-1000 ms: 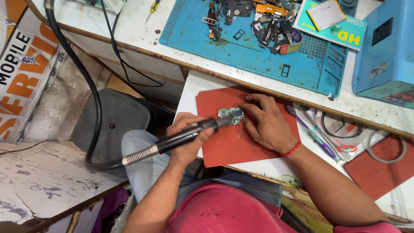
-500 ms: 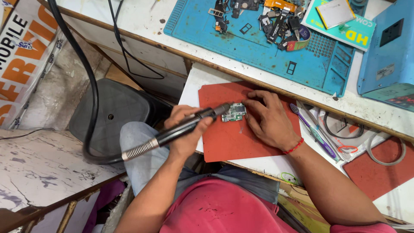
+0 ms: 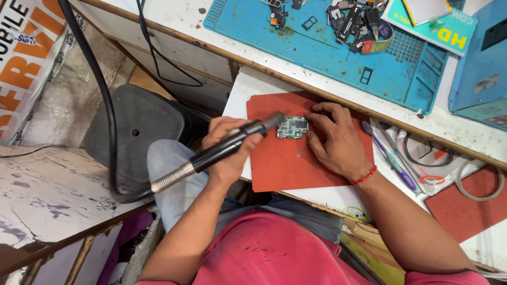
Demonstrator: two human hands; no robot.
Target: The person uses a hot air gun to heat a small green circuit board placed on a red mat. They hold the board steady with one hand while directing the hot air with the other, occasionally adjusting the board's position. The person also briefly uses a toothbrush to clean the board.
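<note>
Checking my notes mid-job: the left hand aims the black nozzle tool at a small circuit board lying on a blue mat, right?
Not quite. In the head view the circuit board lies on a red mat, not a blue one. The left hand does aim the black nozzle tool at it.

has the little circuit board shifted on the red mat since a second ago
Cannot tell for sure: the head camera itself moved. The circuit board sits near the red mat's upper edge under the right hand's fingertips, much as before.

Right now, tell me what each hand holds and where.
Left hand grips the black handpiece around its barrel; right hand only presses the circuit board at its edge.
</note>
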